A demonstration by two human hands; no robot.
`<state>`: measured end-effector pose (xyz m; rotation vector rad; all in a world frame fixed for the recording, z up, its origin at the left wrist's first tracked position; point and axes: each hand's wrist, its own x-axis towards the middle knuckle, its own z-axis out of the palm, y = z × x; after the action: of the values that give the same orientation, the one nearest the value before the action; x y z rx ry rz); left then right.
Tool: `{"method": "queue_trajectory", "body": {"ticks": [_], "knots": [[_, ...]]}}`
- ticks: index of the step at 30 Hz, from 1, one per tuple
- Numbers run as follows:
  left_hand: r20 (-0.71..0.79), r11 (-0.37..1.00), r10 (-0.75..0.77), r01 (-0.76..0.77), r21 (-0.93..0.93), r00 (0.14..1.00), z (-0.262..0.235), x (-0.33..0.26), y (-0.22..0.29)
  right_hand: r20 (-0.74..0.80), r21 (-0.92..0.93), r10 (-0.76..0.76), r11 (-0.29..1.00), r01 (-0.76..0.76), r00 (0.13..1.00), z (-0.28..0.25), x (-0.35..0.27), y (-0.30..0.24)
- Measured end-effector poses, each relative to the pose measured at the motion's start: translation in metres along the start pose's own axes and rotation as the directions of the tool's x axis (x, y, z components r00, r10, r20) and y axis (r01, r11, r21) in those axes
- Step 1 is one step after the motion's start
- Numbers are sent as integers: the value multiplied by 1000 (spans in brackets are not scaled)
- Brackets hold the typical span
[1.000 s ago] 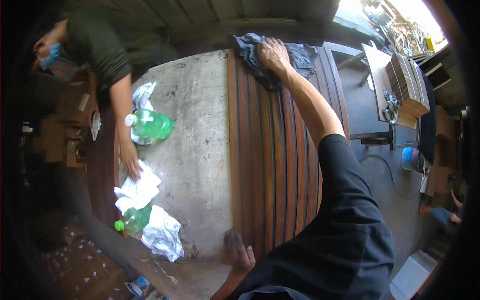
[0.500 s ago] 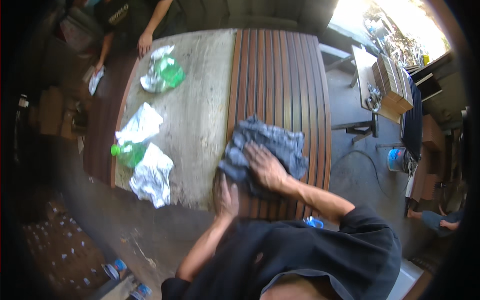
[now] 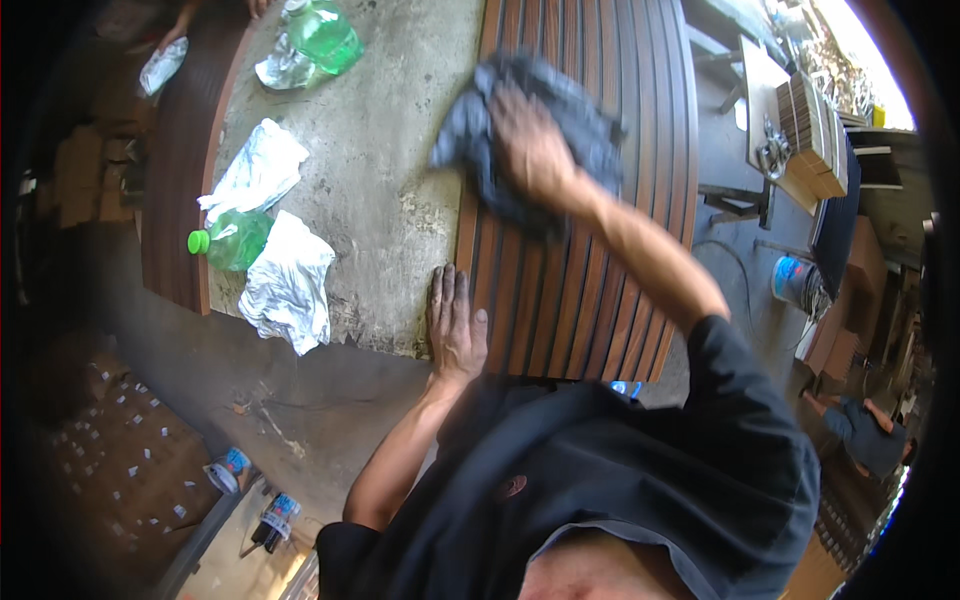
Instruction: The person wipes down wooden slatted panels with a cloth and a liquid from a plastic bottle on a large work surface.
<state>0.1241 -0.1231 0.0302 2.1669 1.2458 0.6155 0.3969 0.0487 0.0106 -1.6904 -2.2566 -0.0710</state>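
Note:
A dark grey cloth (image 3: 580,110) lies bunched on a brown panel (image 3: 640,250) with long dark grooves. My right hand (image 3: 535,150) is on top of the cloth, holding it against the slats; the cloth is blurred, and its left part hangs over the panel's edge. My left hand (image 3: 457,325) rests with straight fingers along the panel's left edge, near the close end, beside the worn grey tabletop (image 3: 390,150). It holds nothing. The underside of the dark cloth is hidden.
On the tabletop's left lie white cloths (image 3: 288,285) and green plastic bottles (image 3: 238,240). Beyond a brown board (image 3: 175,210), another person's hand (image 3: 180,30) holds a white cloth (image 3: 163,65). At right are a stack of boards (image 3: 812,135) and a bucket (image 3: 795,280). A person sits far right.
My right hand and the dark cloth have moved away from me along the panel. My left hand stays by the panel's edge. The whole view has shifted toward the near side.

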Motion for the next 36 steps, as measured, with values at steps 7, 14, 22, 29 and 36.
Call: {"method": "queue_trajectory", "body": {"ticks": [7, 14, 22, 29, 36], "knots": [[-26, 1000, -26, 26, 2, 999, -7, 3, 6, -281, -104, 170, 973, -206, 945, 41, 209, 199], [10, 993, -113, 112, 31, 994, -7, 1, 6, -372, -75, 178, 972, -221, 911, 61, 210, 212], [-251, 995, -46, 20, -102, 967, 12, 2, -7, 6, 36, 73, 997, -73, 997, 6, -8, -26], [-427, 982, -113, 35, -185, 897, 9, -5, -17, 103, 279, 46, 958, -73, 994, -58, -180, -209], [-196, 996, 62, -72, -47, 979, 7, 1, -10, 86, 193, 339, 917, -350, 937, -78, -252, -214]]}}
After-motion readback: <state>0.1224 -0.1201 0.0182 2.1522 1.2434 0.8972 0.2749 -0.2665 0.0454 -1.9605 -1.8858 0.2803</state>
